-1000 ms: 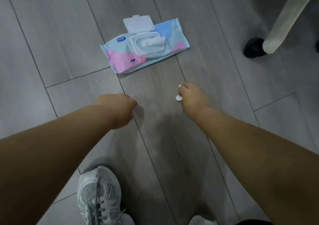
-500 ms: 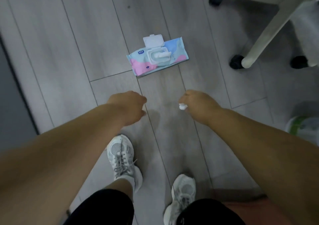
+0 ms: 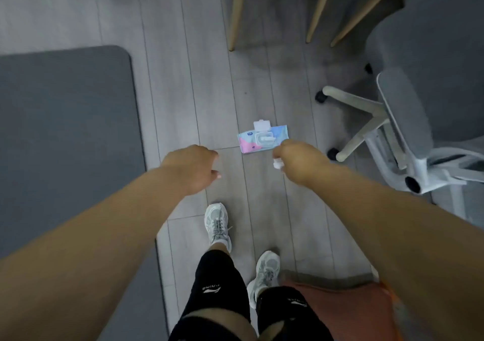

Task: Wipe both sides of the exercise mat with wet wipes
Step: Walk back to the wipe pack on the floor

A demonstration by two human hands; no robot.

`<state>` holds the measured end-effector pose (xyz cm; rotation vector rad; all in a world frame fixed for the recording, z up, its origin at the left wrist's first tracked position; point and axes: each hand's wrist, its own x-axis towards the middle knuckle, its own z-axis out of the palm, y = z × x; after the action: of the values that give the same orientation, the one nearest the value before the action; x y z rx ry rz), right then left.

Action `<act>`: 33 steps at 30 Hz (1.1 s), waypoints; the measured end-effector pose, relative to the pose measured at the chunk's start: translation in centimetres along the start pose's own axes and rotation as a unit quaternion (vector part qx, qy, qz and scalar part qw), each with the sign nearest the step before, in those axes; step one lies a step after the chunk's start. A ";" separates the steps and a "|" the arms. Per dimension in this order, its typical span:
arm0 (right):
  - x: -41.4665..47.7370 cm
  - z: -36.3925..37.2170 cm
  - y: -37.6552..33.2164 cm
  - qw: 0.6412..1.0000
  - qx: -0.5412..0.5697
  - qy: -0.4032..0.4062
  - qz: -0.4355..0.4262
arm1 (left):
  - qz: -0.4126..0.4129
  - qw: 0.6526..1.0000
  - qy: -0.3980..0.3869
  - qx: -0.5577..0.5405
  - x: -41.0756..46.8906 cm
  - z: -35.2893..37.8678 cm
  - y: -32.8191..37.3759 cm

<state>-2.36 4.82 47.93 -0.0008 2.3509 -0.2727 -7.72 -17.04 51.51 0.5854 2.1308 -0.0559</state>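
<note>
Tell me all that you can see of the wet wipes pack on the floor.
The wet wipes pack is a flat, soft-looking plastic pouch printed light blue, pink and white. Its white flip lid stands open, and a white wipe shows in the opening. It lies on the grey plank floor, near the office chair. The right hand, holding a balled wipe, hides its near right corner; whether it touches the pack I cannot tell.

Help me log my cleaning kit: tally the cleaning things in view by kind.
Exercise mat: 1
Wet wipes pack, lid open: 1
Balled wipe, held in the right hand: 1
Total: 3
</note>
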 end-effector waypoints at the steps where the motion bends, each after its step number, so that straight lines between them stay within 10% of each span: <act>1: -0.6 -2.2 -1.4 1.000 -0.003 0.009 -0.006 | -0.002 1.000 0.003 -0.001 -1.6 -1.6 -0.8; 14: 1.8 -25.7 -12.3 0.986 -0.084 0.104 -0.104 | -0.098 0.992 0.046 -0.069 -9.2 -17.7 -10.6; 33: 27.4 -49.2 -21.8 0.982 -0.115 0.057 -0.141 | -0.220 0.934 0.126 -0.250 0.1 -39.9 -29.4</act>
<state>-57.90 -9.03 67.24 -0.4438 2.4827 -0.1372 -50.78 -33.06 70.09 -0.2007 2.3640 0.3220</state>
